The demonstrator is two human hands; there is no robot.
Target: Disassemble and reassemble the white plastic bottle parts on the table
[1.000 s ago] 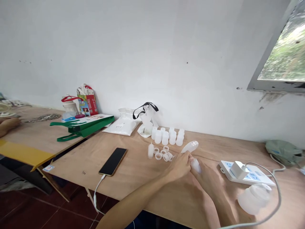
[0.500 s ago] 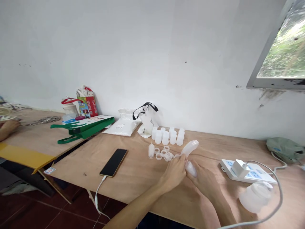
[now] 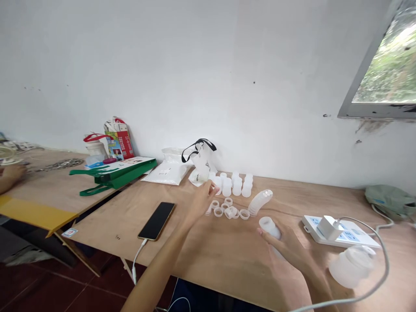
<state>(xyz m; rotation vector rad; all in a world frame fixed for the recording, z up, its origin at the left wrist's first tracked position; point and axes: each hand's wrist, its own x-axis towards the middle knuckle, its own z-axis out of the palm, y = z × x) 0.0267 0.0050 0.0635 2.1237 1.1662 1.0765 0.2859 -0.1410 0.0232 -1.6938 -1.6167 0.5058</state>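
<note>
My right hand (image 3: 286,242) is wrapped round a small translucent white plastic bottle (image 3: 268,224), whose open mouth faces up and away from me. My left hand (image 3: 202,200) is over a pointed, ribbed white plastic piece (image 3: 208,212), covering most of it. The left fingers look curled together; what is between them is hidden. Just right of them lie several white plastic rings (image 3: 218,212). Behind the rings stand rows of small white bottles (image 3: 237,186). Between the rings and my right hand, a curved translucent tube-like piece (image 3: 260,202) stands tilted to the right.
A phone (image 3: 157,220) on a charging cable lies to the left. On the right are a power strip (image 3: 338,234) with a plugged charger and a translucent jar (image 3: 351,266). White bags (image 3: 167,169) and a green bag (image 3: 123,175) lie behind; another person's hand (image 3: 11,175) is far left.
My left hand has moved left, away from my right hand, to the pointed piece. The right hand keeps the bottle, now turned mouth up. The curved piece stays in place.
</note>
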